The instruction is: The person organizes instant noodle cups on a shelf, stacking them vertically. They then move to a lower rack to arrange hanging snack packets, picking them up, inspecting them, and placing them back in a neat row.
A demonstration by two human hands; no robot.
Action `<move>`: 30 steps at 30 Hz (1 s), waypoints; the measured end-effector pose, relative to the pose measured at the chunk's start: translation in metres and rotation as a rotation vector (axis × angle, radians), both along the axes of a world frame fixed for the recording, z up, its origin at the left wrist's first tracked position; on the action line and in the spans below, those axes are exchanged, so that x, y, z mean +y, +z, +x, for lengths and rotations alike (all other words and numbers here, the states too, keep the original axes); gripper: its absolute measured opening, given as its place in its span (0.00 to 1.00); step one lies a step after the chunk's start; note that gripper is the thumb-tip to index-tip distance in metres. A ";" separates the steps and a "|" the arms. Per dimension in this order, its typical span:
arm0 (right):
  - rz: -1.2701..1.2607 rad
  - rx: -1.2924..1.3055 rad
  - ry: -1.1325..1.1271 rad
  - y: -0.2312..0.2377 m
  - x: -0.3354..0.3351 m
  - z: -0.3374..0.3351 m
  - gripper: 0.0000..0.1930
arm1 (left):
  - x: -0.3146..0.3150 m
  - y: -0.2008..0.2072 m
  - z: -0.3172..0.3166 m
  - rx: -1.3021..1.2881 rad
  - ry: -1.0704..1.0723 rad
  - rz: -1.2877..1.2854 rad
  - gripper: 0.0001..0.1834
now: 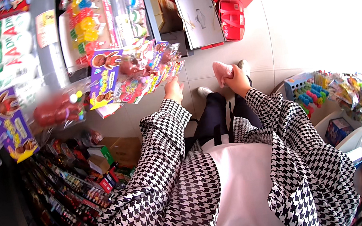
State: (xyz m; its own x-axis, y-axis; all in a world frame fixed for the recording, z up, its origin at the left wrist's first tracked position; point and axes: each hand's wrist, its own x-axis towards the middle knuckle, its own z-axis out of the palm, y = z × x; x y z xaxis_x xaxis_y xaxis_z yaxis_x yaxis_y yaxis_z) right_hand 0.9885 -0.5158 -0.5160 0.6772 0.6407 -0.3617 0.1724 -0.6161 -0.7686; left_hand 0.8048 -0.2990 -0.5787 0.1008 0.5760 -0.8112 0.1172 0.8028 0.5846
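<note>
My left hand [174, 90] reaches up to the lower edge of a cluster of toy packets [133, 73], purple and clear with brown doll figures inside. Its fingertips are partly hidden at the packets, so I cannot tell whether they grip one. My right hand [237, 80] is closed around a bunched pink cloth [222, 72], held in front of my body above my shoes. A similar purple-carded packet [10, 124] and a clear bag with a brown doll [59, 108] hang farther left.
Shelves at the upper left carry white bottle packs [5, 50] and a tray of colourful candy toys [86, 26]. A white box [199, 19] and a red bag [232, 19] stand on the tiled floor. At right is a display of small packets [350, 87]; small goods fill the lower left rack [71, 190].
</note>
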 end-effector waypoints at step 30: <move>0.853 -0.225 0.314 0.147 0.146 0.026 0.12 | -0.023 0.238 -0.012 -0.587 -0.206 0.943 0.17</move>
State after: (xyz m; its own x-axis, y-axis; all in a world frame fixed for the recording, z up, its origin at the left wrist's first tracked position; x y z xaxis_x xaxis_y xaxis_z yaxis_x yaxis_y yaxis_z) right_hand 1.0141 -0.3700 -0.3686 0.4247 0.7949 0.4333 0.4351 0.2404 -0.8677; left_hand 0.7932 -0.3217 -0.3402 0.4873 0.8614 0.1431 -0.2961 0.0088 0.9551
